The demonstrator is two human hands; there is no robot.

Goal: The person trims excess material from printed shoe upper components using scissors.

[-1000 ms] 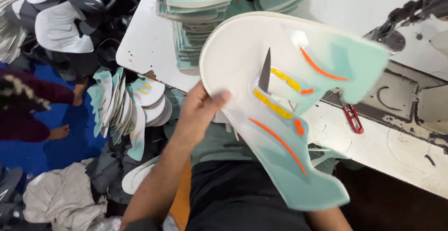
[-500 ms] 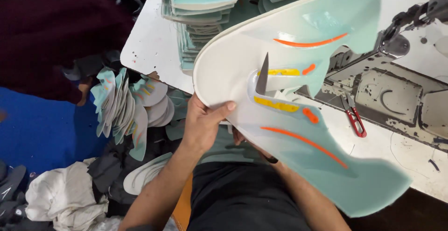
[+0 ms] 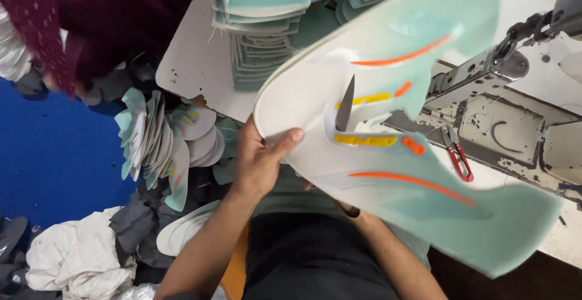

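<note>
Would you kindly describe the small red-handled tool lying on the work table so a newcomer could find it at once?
Start at the grey sewing machine bed on the white work table. At its front edge, just right of the large mint-and-white shoe upper piece gripped by the left hand, lies the small pair of red-handled thread snips. It is the only red, metal-bladed tool there; everything nearby is pale fabric or grey metal.

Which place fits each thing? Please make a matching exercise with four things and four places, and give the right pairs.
Things:
1. shoe piece
2. snips
3. stack of pieces
4. white cloth

Places:
A. on the floor, lower left
B. on the far part of the white table
C. held up in the left hand
D. lying beside the sewing machine

Pairs: 1-C, 2-D, 3-B, 4-A. The right hand is hidden behind the shoe piece.
</note>
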